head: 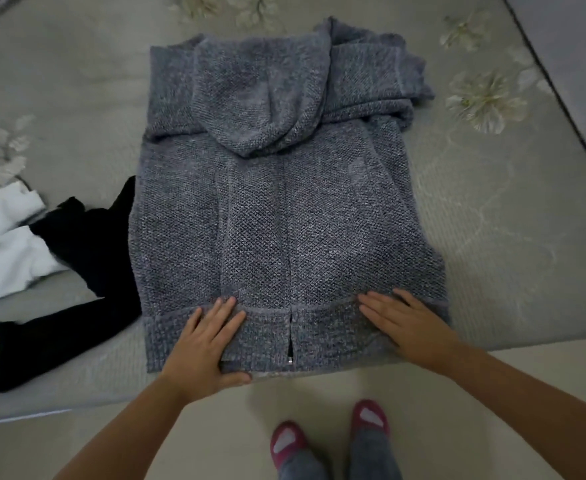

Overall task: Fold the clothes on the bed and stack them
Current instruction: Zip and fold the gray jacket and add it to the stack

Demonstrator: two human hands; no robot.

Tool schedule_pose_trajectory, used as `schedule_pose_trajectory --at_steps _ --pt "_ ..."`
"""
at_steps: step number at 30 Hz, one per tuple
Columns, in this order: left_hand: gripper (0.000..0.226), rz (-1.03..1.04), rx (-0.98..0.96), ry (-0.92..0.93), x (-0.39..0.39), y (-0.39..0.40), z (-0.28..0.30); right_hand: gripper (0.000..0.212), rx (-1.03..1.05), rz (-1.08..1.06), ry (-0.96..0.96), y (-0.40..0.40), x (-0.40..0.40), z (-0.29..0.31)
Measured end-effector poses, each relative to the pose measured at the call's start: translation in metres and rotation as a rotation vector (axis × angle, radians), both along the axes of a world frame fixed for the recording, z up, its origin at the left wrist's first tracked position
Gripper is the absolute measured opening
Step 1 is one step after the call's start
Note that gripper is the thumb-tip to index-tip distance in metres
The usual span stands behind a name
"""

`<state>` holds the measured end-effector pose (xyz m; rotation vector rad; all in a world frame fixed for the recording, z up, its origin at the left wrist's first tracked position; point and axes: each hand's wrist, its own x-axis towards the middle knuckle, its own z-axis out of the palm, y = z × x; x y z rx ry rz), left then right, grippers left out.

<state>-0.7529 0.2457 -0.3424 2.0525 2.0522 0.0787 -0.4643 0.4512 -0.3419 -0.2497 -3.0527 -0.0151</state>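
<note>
Both hands on hem of grey hoodie [284, 209] at near edge of bed [492, 237]. Left hand [203, 341]: fingers straight on top, thumb tucked under hem edge, pinching it. Right hand [405, 323]: flat, fingers spread, pressing. Hoodie front up, sleeves tucked in, hood folded down onto chest; long axis runs straight away from person, toward far edge. Likely next: hem lifted and carried away toward hood. Black garment [76, 265], white garment [4, 237] unfolded near left edge.
</note>
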Motion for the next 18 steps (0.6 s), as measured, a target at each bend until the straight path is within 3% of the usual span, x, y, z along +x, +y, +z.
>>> schedule_pose_trajectory --at_steps 2,5,7,10,12,14,18 --pt "0.084 0.097 0.004 -0.102 0.004 0.0 0.005 0.032 -0.06 -0.035 0.065 0.003 -0.011 0.007" --pt "0.075 0.109 0.009 -0.134 0.008 -0.004 0.008 0.058 -0.214 -0.14 0.058 0.001 -0.021 0.017" --pt "0.065 0.073 0.043 -0.111 0.006 -0.012 0.005 0.062 -0.341 -0.173 0.052 0.002 -0.02 0.025" --pt "0.09 0.06 0.012 -0.085 -0.001 -0.016 0.006 0.055 -0.456 -0.23 -0.076 -0.003 -0.018 0.036" --pt "0.092 0.084 0.007 -0.07 -0.004 -0.013 0.007 0.047 -0.482 -0.311 -0.05 -0.008 -0.015 0.043" --pt "0.089 0.23 -0.027 -0.091 -0.001 -0.012 0.007 0.044 -0.474 -0.418 0.011 -0.017 -0.013 0.045" --pt "0.067 0.659 -0.113 -0.321 -0.003 -0.019 0.027 0.022 -0.44 -0.599 0.172 -0.036 -0.019 0.055"
